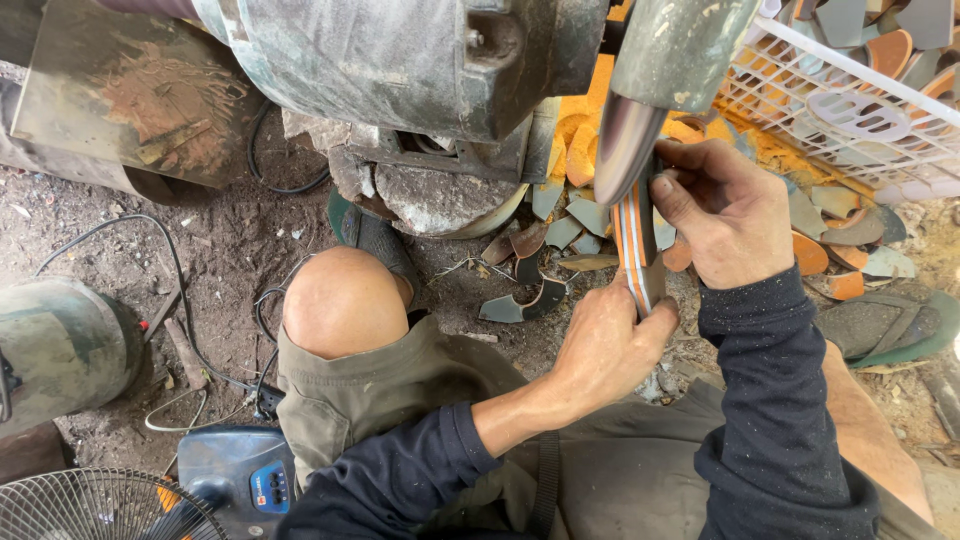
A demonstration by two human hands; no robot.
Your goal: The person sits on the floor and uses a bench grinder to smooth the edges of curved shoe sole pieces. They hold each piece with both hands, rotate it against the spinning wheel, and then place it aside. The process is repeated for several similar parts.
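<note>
— Two hands on one stack, and the big green motor housing (400, 60) takes up the whole twelve o'clock side. What matters most here?

— Keeping the stack of layered sole pieces (636, 245) square to the grinding wheel (625, 145). The stack stands on edge just below the wheel, at about one o'clock from the bare knee (342, 300), its upper end touching or nearly touching the disc; I can't tell which.

— And the grip?

— The right hand (725, 215) is curled shut around the stack's upper part from three o'clock, thumb pressed on it. The left hand (605, 345) is closed on the lower end from six o'clock. I'd judge light, even pressure best, fingertips kept well back from the disc.

— Anything else nearby?

— A white plastic basket (850, 110) at two o'clock, and cut scraps (540, 290) lying on the dirt between knee and stack.
</note>
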